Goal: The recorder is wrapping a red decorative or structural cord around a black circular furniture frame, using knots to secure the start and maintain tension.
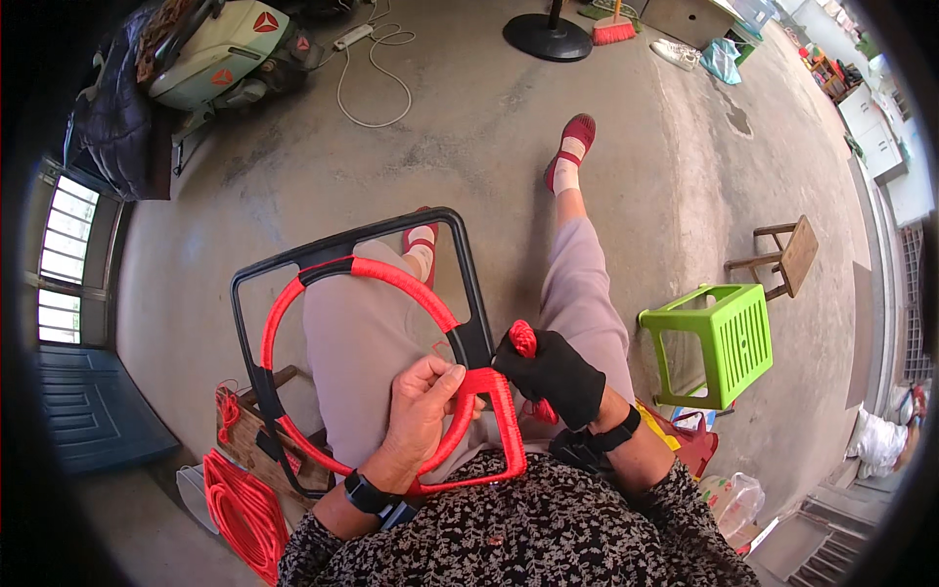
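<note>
Across my lap lies a black square frame [473,284] with a round inner ring [411,287]. Red cord is wound tightly over most of the ring and over the near right corner of the frame; black shows at the joints and along the outer bars. My bare left hand [419,411] is closed on the ring's right side, its thumb and fingers pinching beside the red wrapping. In a black glove, my right hand [556,377] is closed around a bundle of red cord [523,339] just right of the frame. The bundle sticks out above and below the fist.
A coil of thick red cord [240,519] lies at lower left, near a low wooden stool [245,430]. On the right stand a green plastic stool [738,342] and a small wooden stool [797,256]. A scooter [220,59] and a round black base [548,37] are farther off.
</note>
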Tool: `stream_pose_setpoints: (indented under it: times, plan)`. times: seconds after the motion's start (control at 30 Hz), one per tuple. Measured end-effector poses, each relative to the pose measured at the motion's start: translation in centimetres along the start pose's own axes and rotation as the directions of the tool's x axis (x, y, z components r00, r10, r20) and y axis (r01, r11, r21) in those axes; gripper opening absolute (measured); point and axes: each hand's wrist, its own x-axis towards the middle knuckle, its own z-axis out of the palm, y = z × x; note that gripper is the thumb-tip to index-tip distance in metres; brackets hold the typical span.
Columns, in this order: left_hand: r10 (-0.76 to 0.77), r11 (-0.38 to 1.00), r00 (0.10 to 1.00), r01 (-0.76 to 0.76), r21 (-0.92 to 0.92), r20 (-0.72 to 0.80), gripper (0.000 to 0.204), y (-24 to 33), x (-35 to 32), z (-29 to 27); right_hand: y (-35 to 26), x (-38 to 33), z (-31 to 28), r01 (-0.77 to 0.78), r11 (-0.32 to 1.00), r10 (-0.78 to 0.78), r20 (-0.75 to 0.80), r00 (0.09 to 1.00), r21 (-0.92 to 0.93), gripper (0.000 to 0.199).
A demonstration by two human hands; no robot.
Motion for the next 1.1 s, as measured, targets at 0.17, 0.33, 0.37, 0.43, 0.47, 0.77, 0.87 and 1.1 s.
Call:
stream_pose_setpoints:
  times: [0.17, 0.33, 0.37, 0.43, 0.47, 0.77, 0.87, 1.1]
  plan:
    - [-0.027, 1.000, 0.997, 0.027, 0.000, 0.070, 0.012, -0.1, 0.6, 1.4, -0.2, -2.1, -0.5, -0.056, 0.992, 0.066, -0.087, 0.994, 0.109, 0.019]
    - [0.019, 0.998, 0.999, -0.022, -0.051, -0.043, 0.011, -0.2, 0.6, 0.0, 5.1, 0.9, -2.2, 0.034, 0.855, 0.017, -0.093, 0.995, 0.518, 0.028]
    - [0.018, 0.998, 1.000, -0.019, -0.055, -0.023, 0.011, -0.2, 0.7, 0.3, 5.8, 0.5, -3.8, 0.117, 0.809, 0.014, -0.217, 0.976, 0.577, 0.031]
    - [0.001, 0.997, 1.000, -0.003, -0.082, -0.017, 0.011, 0.0, 0.8, 0.4, 6.5, -0.7, -7.8, 0.124, 0.763, 0.108, -0.314, 0.943, 0.634, 0.029]
    - [0.008, 0.996, 1.000, -0.009, -0.084, -0.016, 0.011, 0.0, 0.7, 0.6, 8.4, -1.0, -10.8, 0.147, 0.768, 0.125, -0.372, 0.920, 0.624, 0.028]
    - [0.026, 0.996, 1.000, -0.028, -0.085, -0.015, 0.011, 0.1, 0.4, 0.8, 9.5, -0.1, -19.4, 0.560, 0.508, -0.078, -0.613, 0.787, 0.654, 0.034]
    - [0.015, 0.998, 1.000, -0.014, -0.066, 0.008, 0.012, 0.3, 0.6, 0.7, 12.6, -1.1, -25.4, 0.345, -0.438, -0.143, -0.443, 0.885, 0.830, 0.033]
    - [0.060, 0.995, 0.997, -0.063, -0.072, -0.047, 0.027, 0.5, 0.3, 1.3, 2.1, -0.2, -15.8, 0.561, 0.787, -0.198, -0.756, 0.624, 0.257, 0.038]
